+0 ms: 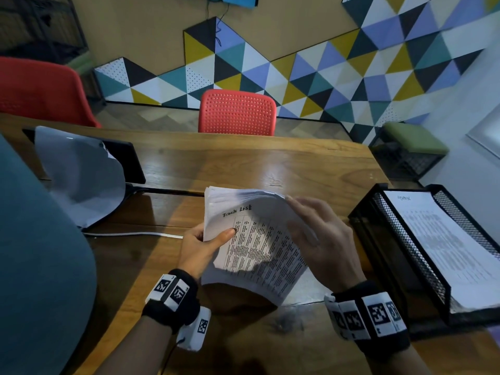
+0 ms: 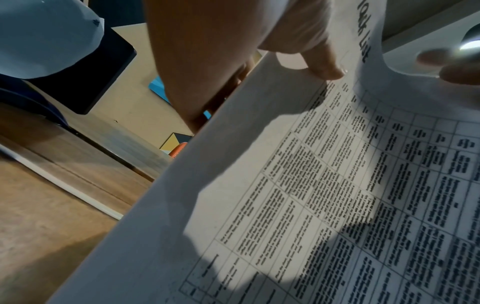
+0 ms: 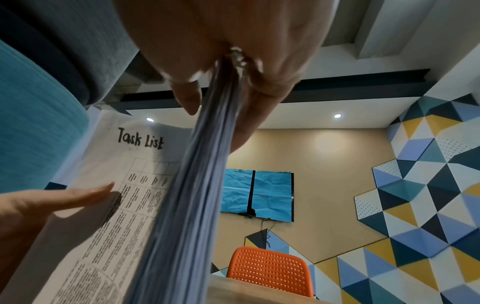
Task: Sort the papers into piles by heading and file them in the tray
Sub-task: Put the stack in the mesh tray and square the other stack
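Note:
A thick stack of papers (image 1: 257,244) is held above the wooden table, its top sheet headed "Task List" (image 3: 140,139) over a printed table. My left hand (image 1: 213,239) grips the stack's left edge, thumb (image 2: 324,67) pressed on the top sheet. My right hand (image 1: 316,231) pinches the right edge (image 3: 233,72) between thumb and fingers and bends the sheets upward. The black mesh tray (image 1: 414,253) stands to the right and holds a pile of printed sheets (image 1: 454,244) whose heading is too blurred to read.
A black stand draped with a white sheet (image 1: 81,171) sits at the left of the table, with a white cable (image 1: 130,234) in front of it. Red chairs (image 1: 238,112) stand beyond the far edge. A teal surface (image 1: 35,253) fills the near left.

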Action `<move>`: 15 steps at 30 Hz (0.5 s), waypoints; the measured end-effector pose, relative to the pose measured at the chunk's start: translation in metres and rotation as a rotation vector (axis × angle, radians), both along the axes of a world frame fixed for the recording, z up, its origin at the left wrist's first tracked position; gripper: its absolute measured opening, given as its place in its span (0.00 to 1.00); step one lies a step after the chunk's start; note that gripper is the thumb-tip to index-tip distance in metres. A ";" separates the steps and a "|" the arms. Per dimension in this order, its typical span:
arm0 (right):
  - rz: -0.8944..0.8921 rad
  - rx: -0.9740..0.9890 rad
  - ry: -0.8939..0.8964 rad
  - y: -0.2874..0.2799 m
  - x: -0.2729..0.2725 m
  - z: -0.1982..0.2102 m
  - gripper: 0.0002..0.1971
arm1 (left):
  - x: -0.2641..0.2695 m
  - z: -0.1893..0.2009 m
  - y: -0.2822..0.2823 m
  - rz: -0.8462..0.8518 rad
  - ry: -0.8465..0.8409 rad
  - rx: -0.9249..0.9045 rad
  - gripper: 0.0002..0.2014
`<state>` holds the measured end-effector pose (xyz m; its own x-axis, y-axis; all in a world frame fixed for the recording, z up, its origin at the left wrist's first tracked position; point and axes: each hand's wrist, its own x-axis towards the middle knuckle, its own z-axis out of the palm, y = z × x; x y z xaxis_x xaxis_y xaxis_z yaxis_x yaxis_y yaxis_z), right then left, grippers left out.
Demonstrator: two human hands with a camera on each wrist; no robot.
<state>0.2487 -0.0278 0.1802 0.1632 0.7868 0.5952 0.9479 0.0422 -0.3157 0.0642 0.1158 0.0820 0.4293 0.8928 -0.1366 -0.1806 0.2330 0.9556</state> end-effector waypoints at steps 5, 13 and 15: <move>0.152 0.019 0.895 -0.013 -0.001 -0.023 0.43 | 0.000 -0.004 0.002 -0.007 -0.024 -0.057 0.05; -0.024 0.121 1.144 -0.006 -0.032 -0.063 0.11 | 0.005 0.002 -0.014 0.055 -0.034 0.019 0.11; -0.034 0.079 1.155 -0.008 -0.028 -0.075 0.07 | 0.000 -0.007 -0.016 0.077 -0.019 0.020 0.15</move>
<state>0.2210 -0.0361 0.1050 0.6622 0.7388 0.1249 0.0973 0.0805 -0.9920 0.0641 0.0998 0.0746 0.3611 0.9259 -0.1106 -0.2152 0.1982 0.9562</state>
